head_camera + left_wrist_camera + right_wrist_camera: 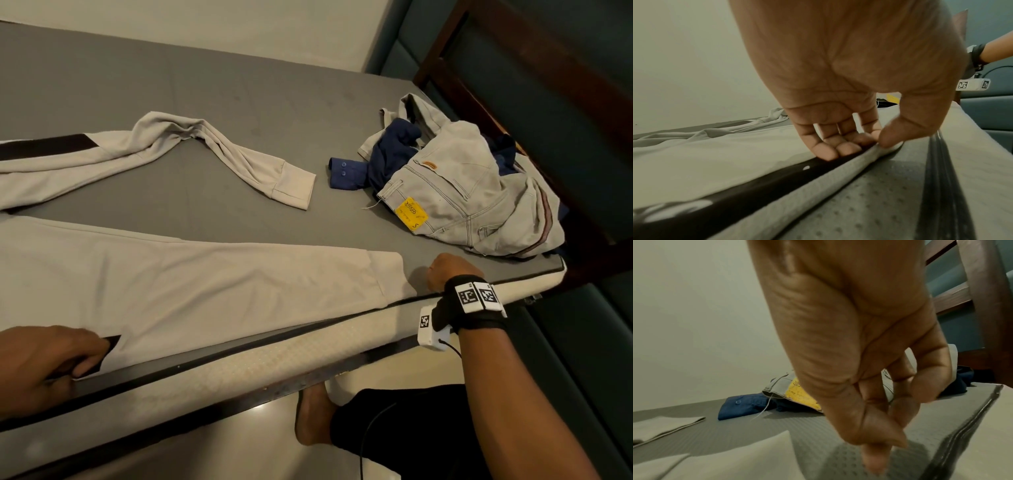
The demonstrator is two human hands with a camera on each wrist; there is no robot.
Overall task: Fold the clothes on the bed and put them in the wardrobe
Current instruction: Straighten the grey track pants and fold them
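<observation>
A beige long-sleeved garment (205, 284) with a dark stripe lies spread flat on the grey mattress (239, 85), one sleeve (239, 154) bent toward the back. At the near edge my left hand (92, 359) pinches the garment (715, 154) at the dark stripe, fingers (830, 152) on top and thumb under the hem. My right hand (442, 274) hovers over bare mattress just right of the garment's end (735, 459). Its fingers (877, 456) are curled and hold nothing.
Light grey jeans (462, 192) with a yellow tag lie crumpled over a navy shirt (387, 157) at the bed's right corner. A dark wooden bed frame (513, 68) stands behind them. My bare foot (315, 414) is on the floor below the mattress edge.
</observation>
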